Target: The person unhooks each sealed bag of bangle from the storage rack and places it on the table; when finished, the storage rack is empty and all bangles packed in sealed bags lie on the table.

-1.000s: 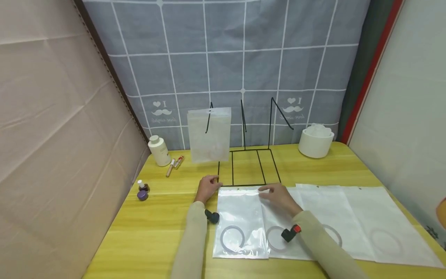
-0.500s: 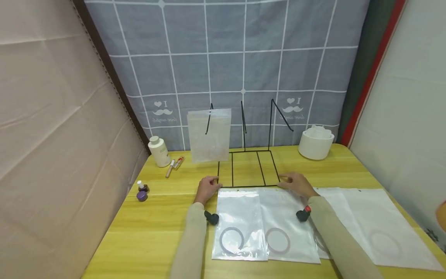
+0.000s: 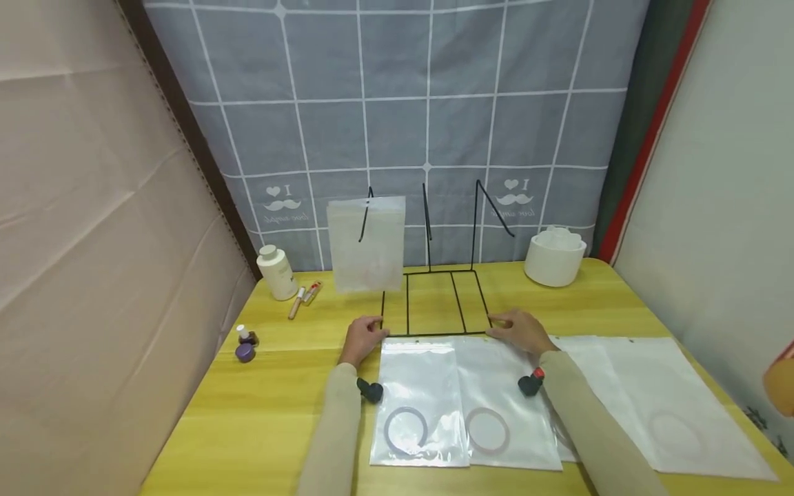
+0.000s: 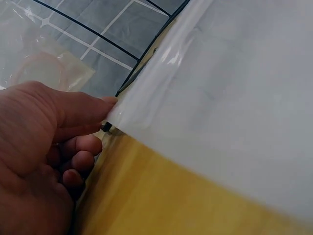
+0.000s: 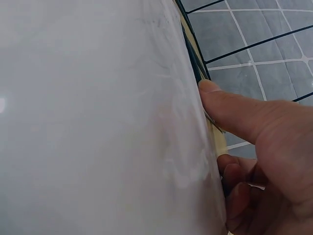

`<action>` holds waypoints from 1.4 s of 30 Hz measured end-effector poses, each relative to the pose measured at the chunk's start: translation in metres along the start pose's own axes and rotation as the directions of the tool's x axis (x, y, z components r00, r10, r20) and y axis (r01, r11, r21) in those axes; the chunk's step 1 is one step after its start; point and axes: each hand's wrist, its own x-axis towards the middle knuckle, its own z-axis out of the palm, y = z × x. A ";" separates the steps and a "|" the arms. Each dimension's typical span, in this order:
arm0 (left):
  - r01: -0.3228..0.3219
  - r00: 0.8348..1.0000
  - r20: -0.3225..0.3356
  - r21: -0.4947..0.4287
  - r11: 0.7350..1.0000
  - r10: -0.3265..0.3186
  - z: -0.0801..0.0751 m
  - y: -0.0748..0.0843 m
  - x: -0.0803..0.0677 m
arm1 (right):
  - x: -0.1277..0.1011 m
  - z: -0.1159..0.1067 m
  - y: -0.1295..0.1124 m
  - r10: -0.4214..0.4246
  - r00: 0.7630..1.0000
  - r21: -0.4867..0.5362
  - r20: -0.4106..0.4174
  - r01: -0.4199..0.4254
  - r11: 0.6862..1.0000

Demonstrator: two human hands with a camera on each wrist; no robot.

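Black wire formed the rack [image 3: 434,303] that stood toward the back of the yellow wooden counter [image 3: 267,413], its flat base frame lying on the wood and its three upright hooks rising before the grey checked cloth [image 3: 397,110]. The left hand [image 3: 362,337] sat at the near left corner of that base, fingers curled around the wire, and the left wrist view showed the thumb and fingers [image 4: 78,147] closed at the corner just beside the edge of a clear plastic bag [image 3: 422,399]. The right hand [image 3: 521,329] was at the near right corner, its thumb [image 5: 230,110] pressed along the wire and the other fingers curled under, against the edge of a second clear bag [image 3: 505,406]. Both bags lay flat just in front of the rack, each holding a ring. More bags [image 3: 657,399] were spread to the right. One frosted bag [image 3: 367,242] hung from the left hook. A white bottle [image 3: 276,271], small tubes [image 3: 304,296] and a purple-capped vial [image 3: 245,344] stood at the left, and a white tub [image 3: 554,256] at the back right.
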 end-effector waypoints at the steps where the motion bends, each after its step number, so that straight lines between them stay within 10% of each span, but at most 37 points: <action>1: 0.012 1.000 0.002 -0.015 1.000 -0.012 -0.001 -0.002 -0.002 | 0.000 0.003 0.000 0.013 1.000 0.007 0.004 -0.013 1.000; 8: 0.014 0.986 -0.158 -0.186 0.982 -0.044 -0.027 0.005 0.002 | -0.001 0.004 -0.005 0.052 0.998 0.032 0.025 -0.053 0.998; 14: -0.179 0.902 -0.427 -0.221 0.959 0.069 -0.078 0.037 0.026 | -0.001 -0.001 -0.007 0.061 0.998 0.042 0.024 -0.062 0.997; 19: -0.303 0.858 -0.484 -0.211 0.929 0.170 -0.112 0.063 0.044 | -0.001 -0.001 -0.007 0.059 0.998 0.050 0.021 -0.061 0.997; 28: -0.386 0.871 -0.415 -0.242 0.890 0.265 -0.121 0.078 0.054 | 0.001 0.001 -0.003 0.068 0.998 0.049 0.004 -0.068 0.996; 37: -0.306 0.915 -0.341 -0.244 0.920 0.214 -0.122 0.084 0.058 | 0.004 0.004 -0.003 0.089 0.996 0.049 -0.003 -0.089 0.995; 42: -0.317 0.909 -0.353 -0.240 0.917 0.222 -0.121 0.089 0.059 | 0.006 0.003 -0.002 0.093 0.996 0.046 0.001 -0.093 0.995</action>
